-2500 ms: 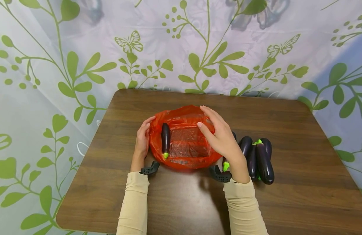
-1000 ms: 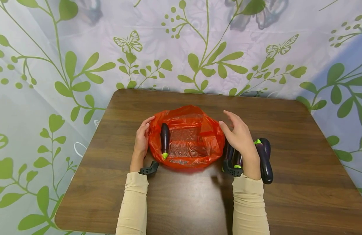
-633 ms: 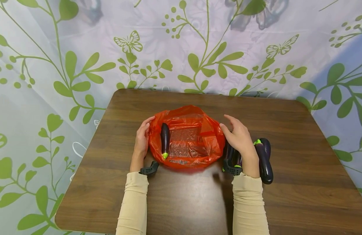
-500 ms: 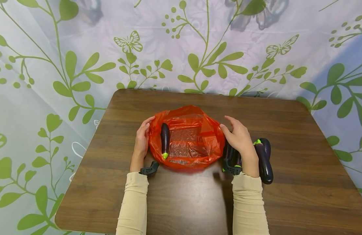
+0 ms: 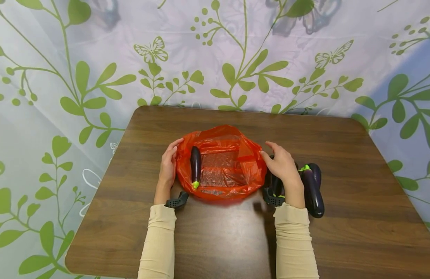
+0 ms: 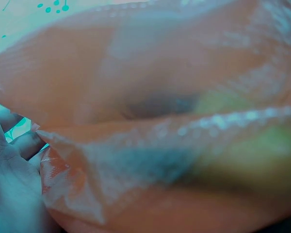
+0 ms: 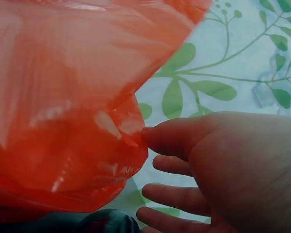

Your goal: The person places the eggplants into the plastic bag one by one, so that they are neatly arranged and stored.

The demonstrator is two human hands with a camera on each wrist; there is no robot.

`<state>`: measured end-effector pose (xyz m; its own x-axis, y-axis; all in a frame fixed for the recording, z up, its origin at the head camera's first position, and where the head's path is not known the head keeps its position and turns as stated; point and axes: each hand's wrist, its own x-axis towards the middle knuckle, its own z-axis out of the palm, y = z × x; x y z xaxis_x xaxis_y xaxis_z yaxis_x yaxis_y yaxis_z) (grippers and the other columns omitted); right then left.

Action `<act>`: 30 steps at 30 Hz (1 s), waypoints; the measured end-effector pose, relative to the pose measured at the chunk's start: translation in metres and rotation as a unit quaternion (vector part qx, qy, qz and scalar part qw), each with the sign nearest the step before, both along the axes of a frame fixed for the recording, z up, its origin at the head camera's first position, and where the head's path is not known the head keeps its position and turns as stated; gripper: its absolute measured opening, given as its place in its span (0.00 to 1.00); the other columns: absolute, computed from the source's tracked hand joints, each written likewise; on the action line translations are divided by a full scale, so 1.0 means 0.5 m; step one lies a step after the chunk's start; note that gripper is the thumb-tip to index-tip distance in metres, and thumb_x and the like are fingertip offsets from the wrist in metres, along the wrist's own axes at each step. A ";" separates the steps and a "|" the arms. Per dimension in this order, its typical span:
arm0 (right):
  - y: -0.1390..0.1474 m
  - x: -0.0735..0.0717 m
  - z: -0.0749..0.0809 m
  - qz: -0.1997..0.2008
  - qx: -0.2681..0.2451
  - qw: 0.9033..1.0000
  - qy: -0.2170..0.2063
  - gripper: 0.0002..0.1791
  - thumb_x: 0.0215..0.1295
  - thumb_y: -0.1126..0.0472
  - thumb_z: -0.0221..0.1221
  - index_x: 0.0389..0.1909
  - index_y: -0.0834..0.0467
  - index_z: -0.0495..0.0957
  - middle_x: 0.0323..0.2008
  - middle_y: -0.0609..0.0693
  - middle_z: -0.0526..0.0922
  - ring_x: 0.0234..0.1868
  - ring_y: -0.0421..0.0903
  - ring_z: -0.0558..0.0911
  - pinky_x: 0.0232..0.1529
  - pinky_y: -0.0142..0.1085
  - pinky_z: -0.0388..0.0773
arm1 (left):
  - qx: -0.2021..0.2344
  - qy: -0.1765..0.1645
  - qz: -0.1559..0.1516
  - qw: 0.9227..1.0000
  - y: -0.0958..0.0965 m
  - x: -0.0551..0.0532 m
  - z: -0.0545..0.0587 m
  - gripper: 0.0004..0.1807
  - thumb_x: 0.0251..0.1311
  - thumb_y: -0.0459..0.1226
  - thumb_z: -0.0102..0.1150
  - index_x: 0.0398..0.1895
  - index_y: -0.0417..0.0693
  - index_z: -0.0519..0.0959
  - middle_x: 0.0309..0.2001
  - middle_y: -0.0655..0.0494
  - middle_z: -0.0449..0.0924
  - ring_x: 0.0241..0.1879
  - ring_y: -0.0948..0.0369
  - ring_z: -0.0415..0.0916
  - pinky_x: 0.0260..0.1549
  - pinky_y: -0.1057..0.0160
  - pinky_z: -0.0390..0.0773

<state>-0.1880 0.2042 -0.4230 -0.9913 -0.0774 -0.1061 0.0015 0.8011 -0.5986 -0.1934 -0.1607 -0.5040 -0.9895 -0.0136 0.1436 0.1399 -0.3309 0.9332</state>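
Observation:
A red plastic bag (image 5: pixel 254 170) stands wide-mouthed in the middle of the table. Inside, against its left wall, lies one dark eggplant (image 5: pixel 196 162) with its green stem end toward me. My left hand (image 5: pixel 168 166) rests along the bag's outer left side; in the left wrist view its fingers (image 6: pixel 26 143) lie at the plastic. On the opposite side, my right hand (image 5: pixel 284 164) has its thumb tip against the bag's right wall, and its other fingers are spread and hold nothing. More eggplants (image 5: pixel 312 190) lie beside and beneath the right hand, partly hidden by it.
The brown wooden table (image 5: pixel 221 240) has rounded corners and backs onto a leaf-patterned cloth (image 5: pixel 215 58). Dark wrist mounts (image 5: pixel 178 200) sit on both wrists. A thin white cord (image 5: pixel 90 178) hangs beyond the left table edge.
My right hand has moved from over the bag's right part to outside its right wall, then slightly toward me. The bag's right side now spreads farther out. The left hand has stayed put.

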 end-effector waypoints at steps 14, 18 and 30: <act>0.003 -0.002 -0.011 -0.024 0.000 1.000 -0.017 0.28 0.81 0.56 0.46 0.76 0.63 0.62 0.73 0.69 0.66 0.71 0.69 0.68 0.69 0.65 0.64 | 0.000 0.000 0.004 1.000 0.001 0.002 0.003 0.28 0.77 0.42 0.36 0.71 0.36 0.69 0.62 0.53 0.76 0.60 0.58 0.75 0.61 0.64 0.76; 0.003 -0.003 -0.012 -0.025 0.012 1.000 -0.014 0.27 0.80 0.60 0.48 0.75 0.64 0.64 0.72 0.70 0.67 0.72 0.69 0.67 0.70 0.65 0.64 | 0.006 0.000 0.004 1.000 0.001 0.001 0.003 0.27 0.77 0.41 0.36 0.71 0.35 0.69 0.62 0.53 0.76 0.60 0.58 0.75 0.61 0.64 0.76; 0.007 -0.006 -0.027 -0.033 0.014 0.998 -0.048 0.29 0.78 0.58 0.50 0.77 0.61 0.62 0.74 0.69 0.65 0.73 0.69 0.66 0.70 0.65 0.62 | -0.001 -0.001 0.000 1.000 -0.002 -0.001 0.000 0.27 0.77 0.41 0.36 0.71 0.37 0.69 0.65 0.51 0.74 0.62 0.56 0.74 0.62 0.64 0.76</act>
<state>-0.1912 0.2078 -0.4366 -0.9793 -0.0071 -0.2021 0.1118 0.8137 -0.5704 -0.1938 -0.1615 -0.5040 -0.9900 -0.0133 0.1407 0.1372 -0.3299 0.9340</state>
